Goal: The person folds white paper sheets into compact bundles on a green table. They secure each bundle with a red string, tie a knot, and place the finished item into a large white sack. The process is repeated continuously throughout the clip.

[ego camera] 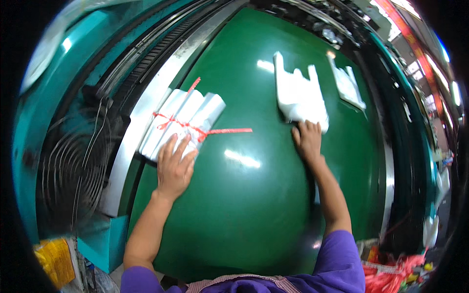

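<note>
Rolled white plastic bags [183, 121] lie side by side at the left of a green conveyor belt [242, 205], bound with red plastic string [229, 130]. My left hand [175, 168] rests with spread fingers on the near end of this bundle. My right hand [309, 141] touches the lower edge of a stack of white T-shirt bags [300, 93], handles pointing away; whether the fingers grip it cannot be told. Farther right on the belt lies another stack of white T-shirt bags [346, 86], touched by neither hand.
A metal rail [157, 80] runs along the belt's left side, with a wire-guarded fan [75, 179] beside it. Teal machine parts stand on both sides. Red plastic strips [399, 274] hang in a heap at the lower right; a yellow sack [56, 262] is at the lower left.
</note>
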A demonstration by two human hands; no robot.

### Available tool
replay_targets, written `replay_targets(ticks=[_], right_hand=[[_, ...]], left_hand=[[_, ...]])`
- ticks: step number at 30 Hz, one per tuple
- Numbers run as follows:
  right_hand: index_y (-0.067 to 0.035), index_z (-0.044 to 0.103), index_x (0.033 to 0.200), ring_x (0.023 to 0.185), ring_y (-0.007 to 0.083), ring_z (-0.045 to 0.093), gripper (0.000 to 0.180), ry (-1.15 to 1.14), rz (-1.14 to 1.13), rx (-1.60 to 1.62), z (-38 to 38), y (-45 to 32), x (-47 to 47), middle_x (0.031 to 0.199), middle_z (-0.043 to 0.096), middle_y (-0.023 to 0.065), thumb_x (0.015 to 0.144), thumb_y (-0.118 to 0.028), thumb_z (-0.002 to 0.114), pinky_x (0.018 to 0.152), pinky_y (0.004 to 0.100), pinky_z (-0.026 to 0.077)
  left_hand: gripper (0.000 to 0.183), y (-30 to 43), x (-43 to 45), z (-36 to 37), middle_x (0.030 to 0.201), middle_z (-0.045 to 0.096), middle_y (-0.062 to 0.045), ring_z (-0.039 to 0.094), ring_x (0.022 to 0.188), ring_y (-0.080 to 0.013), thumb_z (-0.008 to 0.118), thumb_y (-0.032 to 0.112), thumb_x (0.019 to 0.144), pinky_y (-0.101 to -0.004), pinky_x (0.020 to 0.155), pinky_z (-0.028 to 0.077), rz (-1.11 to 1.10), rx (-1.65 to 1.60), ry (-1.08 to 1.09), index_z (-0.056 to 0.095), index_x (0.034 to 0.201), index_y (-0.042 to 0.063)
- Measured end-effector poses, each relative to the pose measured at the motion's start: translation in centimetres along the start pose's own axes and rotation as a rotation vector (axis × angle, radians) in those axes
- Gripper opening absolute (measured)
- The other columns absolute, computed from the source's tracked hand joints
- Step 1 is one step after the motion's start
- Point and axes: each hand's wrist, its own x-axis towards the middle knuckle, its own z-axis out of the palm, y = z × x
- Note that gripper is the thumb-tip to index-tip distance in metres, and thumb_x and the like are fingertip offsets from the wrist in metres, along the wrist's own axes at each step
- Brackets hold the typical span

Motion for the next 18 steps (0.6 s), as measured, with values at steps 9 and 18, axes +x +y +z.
replay_targets(ticks=[9,18], right_hand=[[-0.005,0.058,0.113,0.071,0.0247,0.055,0.036,-0.088,0.098,0.492,-24.1,-12.3,-20.1,0.081,0.048,0.0108,0.079,0.004,0.054,0.059,0.0372,0.046],[-0.001,0.043,0.135,0.121,0.0371,0.047,0.050,0.383,0.053,0.573,-31.5,-15.5,-11.5,0.134,0.045,0.0223,0.087,-0.003,0.056,0.098,0.0379,0.042]], left_hand=[[0.083,14.3,-7.5,-1.6,0.148,0.029,-0.019,0.021,0.140,-0.0364,0.075,0.038,0.072,-0.0568,0.110,0.018,0.259,-0.231,-0.385,0.037,0.139,0.006],[0.024,22.9,-10.9,-8.0,0.091,0.066,-0.009,0.067,0.072,-0.0168,0.050,0.018,0.096,-0.0281,0.065,0.051,-0.505,-1.436,-0.298,0.050,0.109,-0.002]])
